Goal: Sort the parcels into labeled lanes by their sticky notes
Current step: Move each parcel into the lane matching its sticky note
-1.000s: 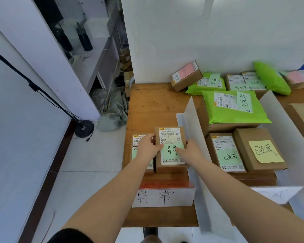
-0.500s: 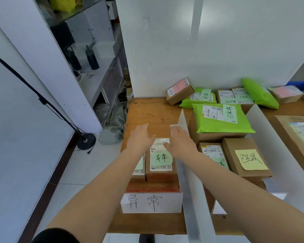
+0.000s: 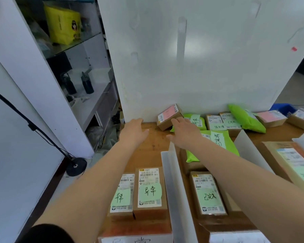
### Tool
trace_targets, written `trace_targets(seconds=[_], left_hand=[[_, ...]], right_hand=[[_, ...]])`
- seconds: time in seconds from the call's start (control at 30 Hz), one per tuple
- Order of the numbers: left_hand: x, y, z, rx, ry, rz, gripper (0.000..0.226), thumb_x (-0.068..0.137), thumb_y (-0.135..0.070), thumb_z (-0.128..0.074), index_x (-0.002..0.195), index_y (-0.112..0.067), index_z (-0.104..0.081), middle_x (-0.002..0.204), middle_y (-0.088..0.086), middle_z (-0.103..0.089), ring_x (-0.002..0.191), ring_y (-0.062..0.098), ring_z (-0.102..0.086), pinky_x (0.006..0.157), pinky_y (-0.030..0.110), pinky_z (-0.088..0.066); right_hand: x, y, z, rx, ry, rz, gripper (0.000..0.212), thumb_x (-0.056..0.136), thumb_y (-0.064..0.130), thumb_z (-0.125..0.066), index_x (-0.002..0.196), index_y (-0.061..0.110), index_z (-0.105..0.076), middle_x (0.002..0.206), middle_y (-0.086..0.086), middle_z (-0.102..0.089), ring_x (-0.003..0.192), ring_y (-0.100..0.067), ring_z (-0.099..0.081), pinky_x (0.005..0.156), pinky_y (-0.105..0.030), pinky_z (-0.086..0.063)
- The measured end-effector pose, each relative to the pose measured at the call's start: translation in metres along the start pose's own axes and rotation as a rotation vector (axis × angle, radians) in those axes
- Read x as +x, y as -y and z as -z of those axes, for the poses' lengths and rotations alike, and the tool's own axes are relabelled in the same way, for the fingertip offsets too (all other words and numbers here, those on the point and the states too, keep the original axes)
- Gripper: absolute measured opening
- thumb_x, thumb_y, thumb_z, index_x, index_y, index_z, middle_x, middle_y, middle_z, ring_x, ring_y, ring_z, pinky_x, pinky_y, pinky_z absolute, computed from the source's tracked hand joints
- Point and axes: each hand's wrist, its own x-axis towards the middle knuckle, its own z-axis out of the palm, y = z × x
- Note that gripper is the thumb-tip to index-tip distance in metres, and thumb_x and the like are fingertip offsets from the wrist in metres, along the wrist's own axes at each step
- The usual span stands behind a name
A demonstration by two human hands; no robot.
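Head view: both hands out over table, nothing held

Left hand (image 3: 134, 131) flat, fingers straight, empty. Right hand (image 3: 183, 132) spread, empty, fingertips near small brown box with pink sticky note (image 3: 168, 116) at 12 o'clock against white wall. Two brown boxes with green sticky notes, (image 3: 122, 196) and (image 3: 150, 191), lie side by side at 6 o'clock, left of white divider (image 3: 175, 186).
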Motion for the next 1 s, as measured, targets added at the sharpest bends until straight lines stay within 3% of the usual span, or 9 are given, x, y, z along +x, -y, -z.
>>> trace_targets(seconds=[0.4,0.67,0.77,0.87,1.0], left_hand=[[0.151,0.027,-0.113,-0.050,0.156,0.053,0.050,0.091,-0.033,-0.050,0.136,-0.015,-0.039,0.139,0.007,-0.043,0.127,0.025,-0.041,0.099,0.038,-0.040],[0.207,0.037,-0.183,-0.234,0.180,0.185,0.049,0.092,-0.034,-0.049,0.134,-0.013,-0.040,0.134,0.010,-0.049,0.124,0.026,-0.045,0.098,0.037,-0.041],[0.215,0.037,-0.196,-0.379,0.235,0.231,0.039,0.094,-0.028,-0.045,0.129,-0.010,-0.045,0.128,0.009,-0.053,0.111,0.021,-0.052,0.081,0.027,-0.045],[0.218,0.035,-0.198,-0.560,0.207,0.301,0.031,0.094,-0.022,-0.044,0.122,-0.011,-0.051,0.120,0.006,-0.058,0.090,0.012,-0.051,0.056,0.015,-0.036],[0.211,0.033,-0.185,-0.763,0.103,0.435,0.034,0.093,-0.025,-0.048,0.126,-0.013,-0.049,0.123,0.004,-0.056,0.093,0.008,-0.048,0.059,0.013,-0.035]], right_hand=[[0.143,-0.060,-0.080,0.020,0.111,-0.190,0.059,0.087,0.044,-0.054,0.134,0.014,-0.036,0.134,-0.008,-0.044,0.121,-0.027,-0.043,0.089,-0.040,-0.044],[0.198,-0.092,-0.128,0.362,0.094,-0.426,0.060,0.086,0.037,-0.057,0.136,0.012,-0.035,0.130,-0.010,-0.044,0.120,-0.028,-0.046,0.097,-0.041,-0.042],[0.207,-0.094,-0.140,0.394,0.093,-0.416,0.056,0.086,0.034,-0.058,0.134,0.012,-0.039,0.128,-0.010,-0.047,0.118,-0.026,-0.048,0.097,-0.038,-0.041],[0.210,-0.092,-0.144,0.483,0.038,-0.436,0.050,0.083,0.031,-0.062,0.127,0.012,-0.045,0.123,-0.008,-0.050,0.108,-0.023,-0.051,0.087,-0.032,-0.040],[0.210,-0.083,-0.138,0.614,-0.054,-0.420,0.046,0.082,0.029,-0.065,0.120,0.010,-0.047,0.116,-0.006,-0.048,0.091,-0.015,-0.046,0.078,-0.027,-0.039]])
